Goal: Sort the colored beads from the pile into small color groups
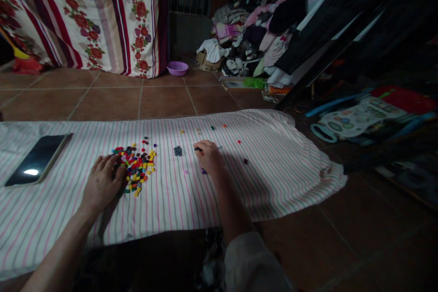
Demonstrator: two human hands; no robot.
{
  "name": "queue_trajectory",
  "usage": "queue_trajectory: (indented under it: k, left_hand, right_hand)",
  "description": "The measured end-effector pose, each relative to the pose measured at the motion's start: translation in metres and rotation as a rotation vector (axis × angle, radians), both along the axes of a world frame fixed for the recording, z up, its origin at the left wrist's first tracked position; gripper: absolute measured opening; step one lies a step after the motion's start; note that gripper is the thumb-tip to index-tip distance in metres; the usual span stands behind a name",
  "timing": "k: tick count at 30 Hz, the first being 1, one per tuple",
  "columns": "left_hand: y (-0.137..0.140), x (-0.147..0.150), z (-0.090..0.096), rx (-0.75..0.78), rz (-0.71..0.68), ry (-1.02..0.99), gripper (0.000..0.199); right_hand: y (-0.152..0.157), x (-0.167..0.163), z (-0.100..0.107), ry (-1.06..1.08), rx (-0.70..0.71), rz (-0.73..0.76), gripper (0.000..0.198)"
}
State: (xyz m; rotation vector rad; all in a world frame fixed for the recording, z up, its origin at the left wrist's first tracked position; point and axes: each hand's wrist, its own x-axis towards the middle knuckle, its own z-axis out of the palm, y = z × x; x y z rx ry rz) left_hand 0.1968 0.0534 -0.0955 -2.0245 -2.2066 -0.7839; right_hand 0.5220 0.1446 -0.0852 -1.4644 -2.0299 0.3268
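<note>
A mixed pile of small coloured blocks lies on the striped cloth. At the pile's left edge rests my left hand, fingers apart and slightly bent, the tips touching the blocks. My right hand is over the cloth to the right, its fingertips pinched on a small black block. Just left of it sits a cluster of dark grey blocks. A few purple blocks lie partly hidden beside my right wrist, and a lilac block is nearby.
Single blocks are spread out beyond and right of my right hand: yellow, green, red and maroon. A phone lies at left. Past the cloth are a purple basin, a clothes heap and a toy walker.
</note>
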Motion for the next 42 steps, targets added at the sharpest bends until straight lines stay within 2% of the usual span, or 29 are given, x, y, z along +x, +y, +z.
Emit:
queue_trajectory:
  k: [9, 17, 27, 36, 42]
  left_hand:
    - [-0.001, -0.003, 0.004, -0.009, -0.066, -0.015, 0.046]
    - [-0.003, 0.001, 0.011, -0.036, -0.013, -0.053, 0.050]
    - [-0.006, -0.006, 0.006, -0.066, 0.074, -0.104, 0.049]
    - [-0.017, -0.013, 0.014, -0.071, 0.078, -0.147, 0.046]
    - [-0.023, -0.018, 0.014, -0.081, 0.023, -0.151, 0.049]
  right_hand:
    - [0.001, 0.001, -0.001, -0.015, 0.029, -0.014, 0.029]
    - [0.000, -0.007, 0.012, 0.023, 0.128, -0.008, 0.025]
    - [-0.018, -0.055, 0.033, 0.009, 0.057, 0.200, 0.024]
    - [-0.042, -0.094, 0.032, -0.062, -0.024, 0.419, 0.021]
    - [-0.052, -0.112, 0.026, -0.082, -0.003, 0.460, 0.019]
